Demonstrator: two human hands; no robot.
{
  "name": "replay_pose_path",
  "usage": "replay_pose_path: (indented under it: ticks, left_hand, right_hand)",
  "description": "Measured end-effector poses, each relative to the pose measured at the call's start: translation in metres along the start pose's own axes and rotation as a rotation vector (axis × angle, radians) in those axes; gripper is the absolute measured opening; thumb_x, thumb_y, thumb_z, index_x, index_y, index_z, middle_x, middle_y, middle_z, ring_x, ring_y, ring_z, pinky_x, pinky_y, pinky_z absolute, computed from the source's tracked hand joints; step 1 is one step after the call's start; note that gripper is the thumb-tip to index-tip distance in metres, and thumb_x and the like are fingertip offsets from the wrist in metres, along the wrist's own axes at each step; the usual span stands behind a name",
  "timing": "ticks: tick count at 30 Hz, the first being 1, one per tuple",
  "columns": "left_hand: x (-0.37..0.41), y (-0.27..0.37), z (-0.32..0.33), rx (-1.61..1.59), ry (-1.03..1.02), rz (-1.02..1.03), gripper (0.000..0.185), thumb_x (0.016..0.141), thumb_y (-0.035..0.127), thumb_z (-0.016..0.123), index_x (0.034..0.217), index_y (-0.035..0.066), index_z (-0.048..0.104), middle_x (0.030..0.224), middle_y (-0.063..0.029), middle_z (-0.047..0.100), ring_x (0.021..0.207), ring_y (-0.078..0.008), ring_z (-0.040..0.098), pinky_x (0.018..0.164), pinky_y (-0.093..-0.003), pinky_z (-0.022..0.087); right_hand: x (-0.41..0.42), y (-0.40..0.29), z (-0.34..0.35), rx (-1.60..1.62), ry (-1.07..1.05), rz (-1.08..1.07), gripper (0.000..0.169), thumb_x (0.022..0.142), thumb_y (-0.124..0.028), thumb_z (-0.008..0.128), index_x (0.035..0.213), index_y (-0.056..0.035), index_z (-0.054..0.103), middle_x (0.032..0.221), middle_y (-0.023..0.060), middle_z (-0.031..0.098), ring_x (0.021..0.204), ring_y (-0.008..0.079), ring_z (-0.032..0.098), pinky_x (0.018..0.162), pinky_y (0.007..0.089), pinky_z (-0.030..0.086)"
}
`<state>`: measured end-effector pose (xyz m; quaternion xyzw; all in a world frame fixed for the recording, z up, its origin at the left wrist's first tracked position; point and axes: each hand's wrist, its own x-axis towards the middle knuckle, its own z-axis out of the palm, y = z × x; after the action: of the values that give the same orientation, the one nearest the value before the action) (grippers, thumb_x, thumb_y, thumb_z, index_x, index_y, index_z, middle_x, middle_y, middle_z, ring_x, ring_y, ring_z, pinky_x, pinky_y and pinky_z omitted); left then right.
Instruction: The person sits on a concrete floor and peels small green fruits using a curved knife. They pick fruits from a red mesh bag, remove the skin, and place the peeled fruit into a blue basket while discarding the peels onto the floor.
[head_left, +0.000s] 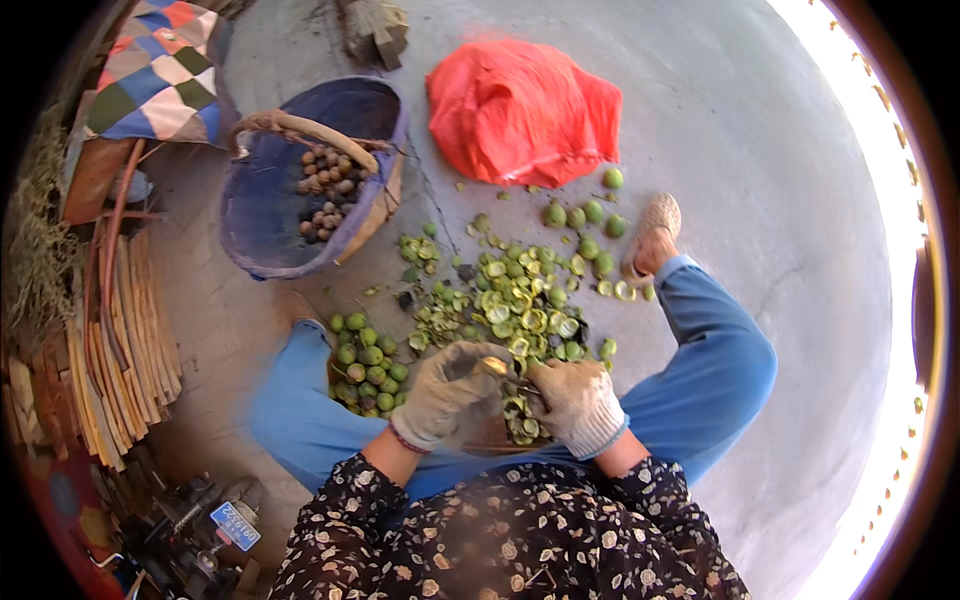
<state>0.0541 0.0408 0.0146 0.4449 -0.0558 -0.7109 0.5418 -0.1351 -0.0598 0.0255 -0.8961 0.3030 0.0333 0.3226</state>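
My left hand (454, 394), in a soiled work glove, holds a small yellow-brown walnut (493, 365) between thumb and fingers. Close beside it, my right hand (581, 405), in a pale knit glove, is closed on a thin dark tool, mostly hidden by the fingers. Cut green husks (499, 311) are heaped on the floor just beyond my hands, with more husk pieces (531, 427) between my wrists. Whole green walnuts (375, 356) lie piled by my left leg. Several more green-husked walnuts (589, 246) lie near my right foot.
A blue-lined basket (255, 217) with a wooden handle holds brown walnuts (330, 180) at the upper left. A red woven sack (525, 112) lies ahead. Wooden blocks (373, 34) stand at the top; wood slats (124, 345) and a vehicle part with a blue plate line the left.
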Motion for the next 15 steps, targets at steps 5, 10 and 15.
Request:
replay_pose_path:
  ticks: [5,10,15]
  left_hand:
    - [-0.008,0.001,-0.004,-0.263,-0.133,-0.012,0.035,0.085,0.011,0.075,0.117,0.007,0.062,0.109,-0.012,0.066,0.082,-0.0172,0.066,0.064,-0.028,0.055]
    - [-0.006,0.038,-0.025,-0.372,-0.226,0.211,0.035,0.083,0.003,0.072,0.117,0.006,0.063,0.116,-0.0185,0.064,0.08,-0.0222,0.068,0.059,-0.0253,0.055]
    - [0.018,0.097,-0.075,0.068,0.536,0.535,0.038,0.085,0.004,0.071,0.12,0.01,0.059,0.098,-0.0099,0.068,0.064,-0.0141,0.065,0.052,-0.0201,0.05]
  right_hand:
    - [0.003,0.008,0.011,0.043,0.09,0.094,0.016,0.08,-0.023,0.063,0.082,-0.0076,0.062,0.074,0.014,0.064,0.067,0.0352,0.064,0.06,0.0464,0.049]
    - [-0.003,0.018,0.017,0.272,0.308,0.185,0.022,0.087,-0.028,0.061,0.085,-0.006,0.062,0.071,0.0182,0.063,0.069,0.0368,0.064,0.064,0.0465,0.051]
    - [0.007,-0.001,0.013,0.441,0.046,0.554,0.037,0.089,-0.04,0.061,0.096,-0.0031,0.061,0.081,0.0215,0.067,0.08,0.0405,0.066,0.072,0.0476,0.052]
